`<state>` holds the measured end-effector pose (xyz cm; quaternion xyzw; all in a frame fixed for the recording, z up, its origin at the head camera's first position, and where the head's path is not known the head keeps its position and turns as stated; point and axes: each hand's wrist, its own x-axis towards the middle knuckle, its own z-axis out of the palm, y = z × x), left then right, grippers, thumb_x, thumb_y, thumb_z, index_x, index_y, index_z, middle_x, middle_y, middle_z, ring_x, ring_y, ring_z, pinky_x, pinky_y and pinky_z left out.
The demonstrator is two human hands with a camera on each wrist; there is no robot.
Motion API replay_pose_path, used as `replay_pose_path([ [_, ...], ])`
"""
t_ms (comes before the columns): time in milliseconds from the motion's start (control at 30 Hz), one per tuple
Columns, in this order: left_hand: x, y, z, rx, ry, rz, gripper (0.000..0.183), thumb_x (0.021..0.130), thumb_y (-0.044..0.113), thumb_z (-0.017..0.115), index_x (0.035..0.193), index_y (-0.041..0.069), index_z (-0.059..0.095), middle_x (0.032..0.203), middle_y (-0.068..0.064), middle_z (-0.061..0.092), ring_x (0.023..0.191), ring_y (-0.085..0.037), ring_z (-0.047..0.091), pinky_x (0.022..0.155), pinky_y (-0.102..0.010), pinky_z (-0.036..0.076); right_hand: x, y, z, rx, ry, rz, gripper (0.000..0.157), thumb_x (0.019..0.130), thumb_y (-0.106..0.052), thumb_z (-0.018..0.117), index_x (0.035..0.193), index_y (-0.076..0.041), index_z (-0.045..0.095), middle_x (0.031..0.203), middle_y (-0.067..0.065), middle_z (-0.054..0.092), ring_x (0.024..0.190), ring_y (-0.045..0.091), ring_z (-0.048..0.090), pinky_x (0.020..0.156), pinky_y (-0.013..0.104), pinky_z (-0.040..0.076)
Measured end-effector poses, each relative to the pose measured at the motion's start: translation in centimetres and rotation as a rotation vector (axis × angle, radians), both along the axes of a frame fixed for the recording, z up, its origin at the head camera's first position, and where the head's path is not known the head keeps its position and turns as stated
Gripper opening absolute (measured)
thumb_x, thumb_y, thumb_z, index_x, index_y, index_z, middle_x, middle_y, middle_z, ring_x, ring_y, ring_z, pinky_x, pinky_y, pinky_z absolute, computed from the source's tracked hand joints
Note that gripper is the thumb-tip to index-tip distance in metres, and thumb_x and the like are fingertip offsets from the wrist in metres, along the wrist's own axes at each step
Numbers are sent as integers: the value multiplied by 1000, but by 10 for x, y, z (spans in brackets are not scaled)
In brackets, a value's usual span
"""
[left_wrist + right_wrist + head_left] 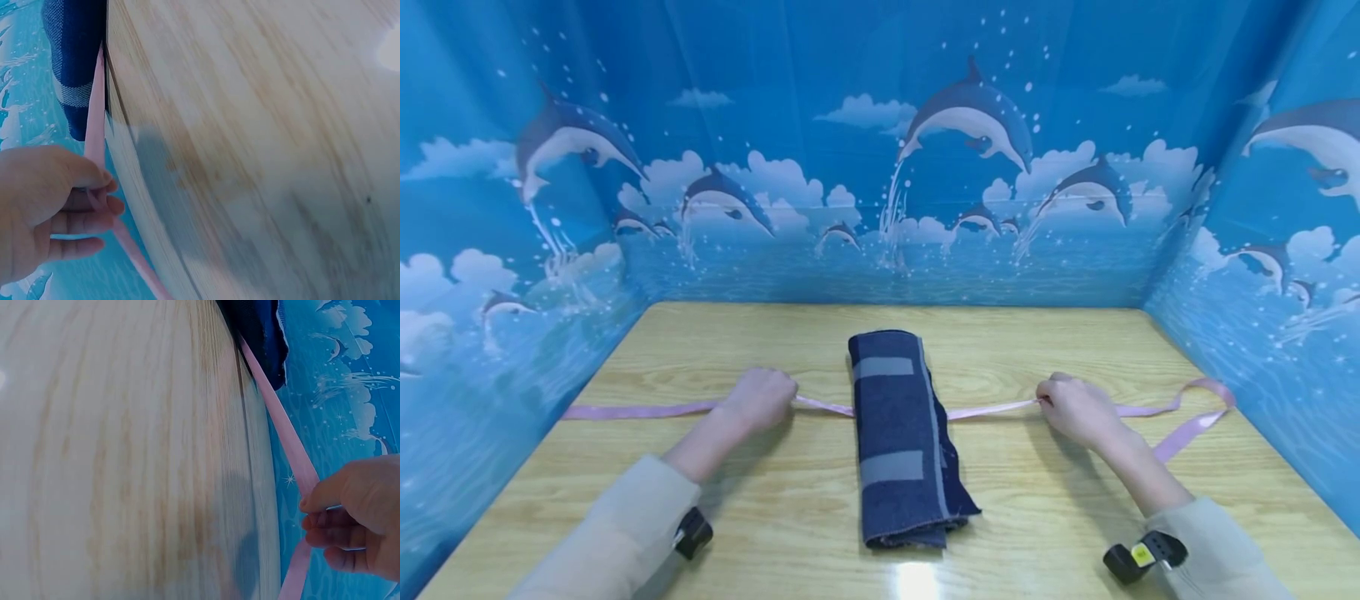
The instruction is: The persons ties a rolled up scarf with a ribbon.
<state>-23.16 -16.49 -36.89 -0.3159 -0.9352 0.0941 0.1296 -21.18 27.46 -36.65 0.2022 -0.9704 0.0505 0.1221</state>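
A folded bundle of dark blue denim fabric (891, 417) with two grey stripes lies lengthwise at the middle of the table. A pink ribbon (992, 411) comes out from under it on both sides. To the left of the bundle, my left hand (758, 400) pinches the ribbon between thumb and fingers. On the other side my right hand (1081, 410) pinches the ribbon too, a little farther from the fabric. The stretches between hands and bundle look fairly straight. In both wrist views the ribbon (95, 119) passes through the fingers. The part beneath the fabric is hidden.
The ribbon's left tail (632, 412) runs to the table's left edge; its right tail (1213, 400) loops near the right edge. A blue dolphin-print curtain (880, 275) encloses the back and sides of the wooden table (760, 517). Each sleeve end carries a black wrist camera (692, 533).
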Motion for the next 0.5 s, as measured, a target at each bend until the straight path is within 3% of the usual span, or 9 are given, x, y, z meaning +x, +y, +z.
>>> replay_pose_path([
  [233, 0, -1, 5, -9, 20, 124, 22, 64, -5, 59, 52, 12, 49, 50, -1, 48, 46, -17, 49, 44, -36, 45, 0, 1, -1, -3, 38, -39, 7, 78, -1, 62, 75, -4, 68, 71, 6, 52, 58, 20, 53, 49, 40, 44],
  [500, 2, -8, 6, 12, 17, 201, 23, 66, -6, 58, 53, 10, 48, 51, -3, 48, 46, -20, 49, 42, -36, 44, 1, 3, -1, 56, 17, -151, 14, 80, 0, 56, 70, -4, 64, 68, 8, 47, 58, 24, 47, 47, 43, 43],
])
